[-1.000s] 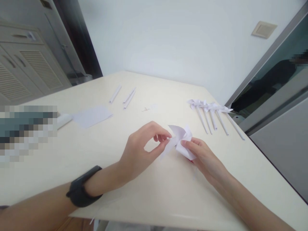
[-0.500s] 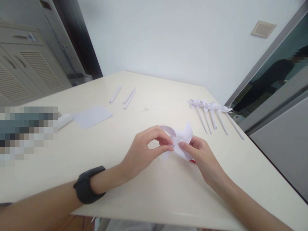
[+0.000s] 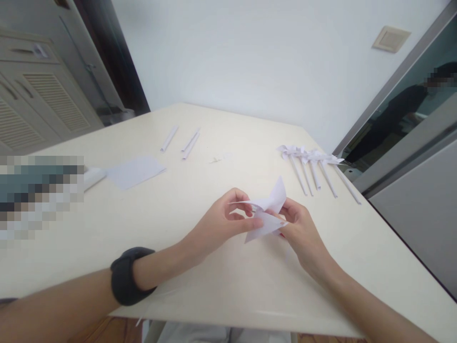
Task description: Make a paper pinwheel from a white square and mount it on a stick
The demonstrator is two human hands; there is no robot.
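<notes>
A white paper pinwheel head (image 3: 268, 213) is held just above the cream table (image 3: 221, 276) between both hands. My left hand (image 3: 223, 224), with a black band on its wrist, pinches the paper's left flaps with thumb and fingers. My right hand (image 3: 302, 231) grips the paper from the right and underneath. One pointed flap stands upward, another sticks out toward me. A small red spot shows under the paper by my right fingers; I cannot tell what it is.
Several finished paper pinwheels on rolled sticks (image 3: 316, 169) lie at the right rear of the table. Three rolled paper sticks (image 3: 182, 139) lie at the back left. A flat white sheet (image 3: 135, 170) and a white tube lie at the left. Paper scraps (image 3: 216, 160) sit mid-table.
Both hands have turned and folded the paper: its flaps shifted from a loose curl to pointed flaps, one now upright. The hands stayed in about the same place.
</notes>
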